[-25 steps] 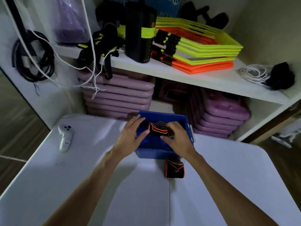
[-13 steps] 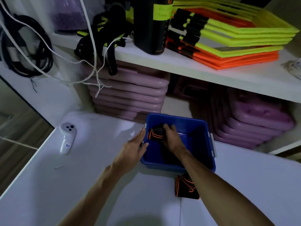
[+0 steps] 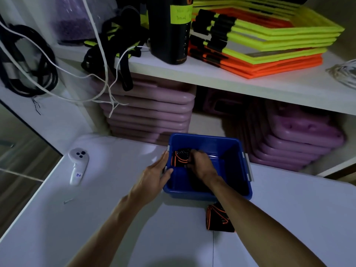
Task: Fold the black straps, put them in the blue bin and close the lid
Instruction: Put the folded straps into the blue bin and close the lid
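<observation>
An open blue bin (image 3: 231, 149) stands on the white table, no lid on it. Inside at the bin's left wall, my right hand (image 3: 200, 165) grips a folded black strap with orange stripes (image 3: 180, 158). My left hand (image 3: 154, 177) rests flat against the bin's left outer wall, fingers apart, holding nothing. A second folded black and orange strap (image 3: 216, 218) lies on the table just in front of the bin, partly hidden under my right forearm.
A white handheld controller (image 3: 78, 165) lies at the table's left. Behind the bin are stacked pink cases (image 3: 152, 110). The shelf above carries yellow and orange frames (image 3: 269, 41), a black bottle (image 3: 170, 29) and dangling black straps and white cords (image 3: 107, 54).
My right hand has carried the folded strap from above the rim down into the bin's left side. My left hand moved to the bin's outer left wall. The camera moved closer.
</observation>
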`<act>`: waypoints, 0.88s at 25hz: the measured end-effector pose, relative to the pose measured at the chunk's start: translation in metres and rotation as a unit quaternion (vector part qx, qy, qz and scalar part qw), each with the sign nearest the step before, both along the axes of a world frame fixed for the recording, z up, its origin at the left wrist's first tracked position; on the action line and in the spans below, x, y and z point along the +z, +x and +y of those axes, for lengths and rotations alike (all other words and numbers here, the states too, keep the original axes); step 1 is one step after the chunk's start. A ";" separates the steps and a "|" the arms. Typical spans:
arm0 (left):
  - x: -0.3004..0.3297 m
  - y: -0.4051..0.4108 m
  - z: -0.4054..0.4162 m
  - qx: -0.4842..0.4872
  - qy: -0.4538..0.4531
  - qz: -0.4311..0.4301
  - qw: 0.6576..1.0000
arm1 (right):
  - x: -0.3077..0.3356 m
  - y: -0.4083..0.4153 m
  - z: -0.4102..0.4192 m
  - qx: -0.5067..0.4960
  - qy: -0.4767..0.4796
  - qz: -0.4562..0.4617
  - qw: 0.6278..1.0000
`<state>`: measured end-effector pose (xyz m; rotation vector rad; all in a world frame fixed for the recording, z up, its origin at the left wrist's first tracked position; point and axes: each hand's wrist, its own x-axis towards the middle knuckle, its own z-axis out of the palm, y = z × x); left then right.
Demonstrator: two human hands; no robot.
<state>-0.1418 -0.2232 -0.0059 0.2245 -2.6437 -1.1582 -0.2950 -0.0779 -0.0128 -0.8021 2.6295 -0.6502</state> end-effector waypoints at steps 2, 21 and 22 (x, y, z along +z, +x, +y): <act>0.002 0.001 0.000 -0.003 -0.008 0.004 1.000 | 0.008 0.004 0.003 0.002 -0.001 0.011 1.000; 0.015 0.020 0.052 0.042 -0.119 -0.004 0.992 | -0.015 0.144 0.204 -0.011 -0.023 0.134 0.991; 0.014 0.019 0.053 0.042 -0.118 -0.006 0.992 | -0.021 0.143 0.204 0.011 0.014 0.156 0.988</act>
